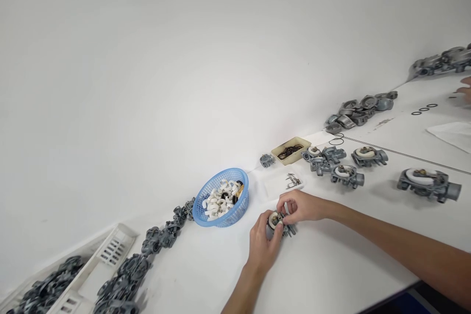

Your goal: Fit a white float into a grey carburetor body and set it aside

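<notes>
Here, carburetor [275,219] lies clasped in left hand [262,241].

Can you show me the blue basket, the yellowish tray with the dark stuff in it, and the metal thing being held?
Blue basket [240,211]: head view, on its outer wall.
Yellowish tray [299,155]: head view, on its near wall.
Held metal thing [289,229]: head view, on its grey body.

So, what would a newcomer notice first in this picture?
Probably the blue basket of mostly white pieces, below centre. Next, the left hand holding a grey part, the right hand at it, right of the basket. Grey parts also lie in the crate, lower left.
</notes>
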{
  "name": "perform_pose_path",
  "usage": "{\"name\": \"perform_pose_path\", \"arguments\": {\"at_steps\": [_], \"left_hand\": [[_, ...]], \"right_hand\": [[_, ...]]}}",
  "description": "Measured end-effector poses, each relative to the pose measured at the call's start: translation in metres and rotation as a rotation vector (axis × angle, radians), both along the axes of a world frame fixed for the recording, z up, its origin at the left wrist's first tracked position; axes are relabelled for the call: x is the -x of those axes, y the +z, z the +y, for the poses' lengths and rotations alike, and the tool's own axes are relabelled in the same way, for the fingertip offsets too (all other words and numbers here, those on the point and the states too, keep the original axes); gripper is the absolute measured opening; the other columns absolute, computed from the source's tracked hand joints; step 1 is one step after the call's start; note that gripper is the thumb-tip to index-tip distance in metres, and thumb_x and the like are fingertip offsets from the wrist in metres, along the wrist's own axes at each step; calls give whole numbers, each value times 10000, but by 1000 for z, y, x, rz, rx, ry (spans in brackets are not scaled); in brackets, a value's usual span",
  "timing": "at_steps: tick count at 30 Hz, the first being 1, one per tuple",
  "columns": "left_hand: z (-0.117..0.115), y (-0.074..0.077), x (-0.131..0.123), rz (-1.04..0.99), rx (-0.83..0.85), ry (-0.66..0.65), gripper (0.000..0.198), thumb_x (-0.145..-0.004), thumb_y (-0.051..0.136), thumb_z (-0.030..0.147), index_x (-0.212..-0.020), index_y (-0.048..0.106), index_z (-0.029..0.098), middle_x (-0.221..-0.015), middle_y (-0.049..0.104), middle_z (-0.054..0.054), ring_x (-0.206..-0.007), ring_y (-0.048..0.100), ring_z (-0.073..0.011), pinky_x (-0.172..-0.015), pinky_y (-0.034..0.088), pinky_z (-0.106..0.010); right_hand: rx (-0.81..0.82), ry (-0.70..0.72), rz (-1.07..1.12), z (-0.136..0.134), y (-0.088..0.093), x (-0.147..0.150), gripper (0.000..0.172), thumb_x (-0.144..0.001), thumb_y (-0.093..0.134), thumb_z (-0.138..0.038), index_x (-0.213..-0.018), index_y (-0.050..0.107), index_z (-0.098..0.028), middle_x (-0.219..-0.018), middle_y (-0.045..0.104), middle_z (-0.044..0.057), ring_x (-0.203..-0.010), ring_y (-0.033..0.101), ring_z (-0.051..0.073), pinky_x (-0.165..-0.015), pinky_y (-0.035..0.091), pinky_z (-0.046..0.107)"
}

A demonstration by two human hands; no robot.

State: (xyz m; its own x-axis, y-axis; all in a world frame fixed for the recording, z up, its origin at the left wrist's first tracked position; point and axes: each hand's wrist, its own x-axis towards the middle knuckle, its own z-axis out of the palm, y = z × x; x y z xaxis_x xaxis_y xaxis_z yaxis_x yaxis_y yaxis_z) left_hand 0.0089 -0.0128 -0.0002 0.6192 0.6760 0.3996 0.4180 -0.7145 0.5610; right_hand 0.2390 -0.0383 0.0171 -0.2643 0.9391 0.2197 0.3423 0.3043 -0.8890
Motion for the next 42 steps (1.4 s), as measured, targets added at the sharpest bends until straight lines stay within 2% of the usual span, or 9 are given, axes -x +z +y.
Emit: {"name": "perform_pose_path", "arguments": {"at_steps": [11, 18, 20, 22, 26, 31, 37, 39, 42], "left_hand": [[0, -4, 2, 16, -17, 13, 295, -992, 539, 429, -1222, 593, 254, -1117, 715, -41, -994, 671, -220, -887, 509, -355], [8, -8, 7, -59, -50, 44, 365, -1029, 438, 463, -1303, 543, 245, -1133, 714, -46, -1029, 668, -205, -917, 512, -353], [12, -9, 9, -112, -54, 77, 349, -1055, 372, 469, -1143, 595, 216, -985, 697, -37, -902, 656, -182, -849, 519, -341], [17, -11, 11, -158, -53, 115, 370, -1064, 381, 472, -1036, 605, 179, -884, 649, -26, -809, 621, -164, -800, 519, -340], [26, -14, 14, -188, -43, 169, 360, -1023, 530, 490, -1019, 616, 141, -866, 614, -14, -743, 592, -135, -734, 526, -313], [25, -9, 14, -114, -62, 173, 374, -1059, 368, 489, -890, 518, 192, -711, 503, 33, -652, 512, -140, -671, 420, -286], [19, -6, 9, -21, -55, 123, 327, -1028, 336, 485, -833, 408, 232, -663, 470, 46, -619, 471, -163, -640, 336, -275], [19, -7, 8, -2, -47, 108, 319, -1022, 342, 486, -836, 400, 234, -659, 463, 48, -611, 458, -163, -639, 329, -272], [19, -9, 7, 23, -32, 79, 323, -1022, 349, 504, -847, 399, 237, -662, 452, 52, -607, 451, -163, -640, 327, -272]], "right_hand": [[51, 91, -106, -1, 5, -5, 364, -791, 737, -472, -1010, 709, -182, -954, 703, 38, -721, 611, 137, -657, 497, 257], [-20, 107, -441, -7, 32, 8, 843, -672, 820, -609, -1384, 561, -239, -1325, 622, 107, -1025, 666, 249, -844, 539, 343], [-58, 112, -589, -8, 42, 22, 764, -646, 834, -581, -1296, 626, -238, -1242, 668, 102, -1120, 637, 312, -942, 495, 400], [-66, 121, -724, -7, 48, 34, 638, -648, 819, -556, -1178, 675, -232, -1122, 715, 98, -1074, 657, 345, -914, 489, 430], [-82, 113, -865, -4, 59, 36, 521, -666, 796, -541, -1078, 678, -244, -1081, 739, 78, -1036, 677, 343, -876, 479, 415], [-93, -42, -855, -12, 96, -27, 500, -756, 770, -444, -1202, 641, -256, -1179, 719, 57, -1074, 664, 286, -849, 496, 357], [72, -399, -877, -28, 145, -173, 383, -941, 674, -389, -1256, 617, -178, -1198, 675, 86, -1005, 669, 215, -883, 563, 423], [156, -526, -905, -38, 148, -216, 353, -976, 639, -384, -1264, 621, -181, -1257, 651, 90, -1064, 659, 226, -916, 567, 445], [287, -678, -918, -57, 133, -259, 370, -978, 640, -372, -1293, 612, -180, -1320, 626, 103, -1120, 648, 245, -942, 566, 464]]}}
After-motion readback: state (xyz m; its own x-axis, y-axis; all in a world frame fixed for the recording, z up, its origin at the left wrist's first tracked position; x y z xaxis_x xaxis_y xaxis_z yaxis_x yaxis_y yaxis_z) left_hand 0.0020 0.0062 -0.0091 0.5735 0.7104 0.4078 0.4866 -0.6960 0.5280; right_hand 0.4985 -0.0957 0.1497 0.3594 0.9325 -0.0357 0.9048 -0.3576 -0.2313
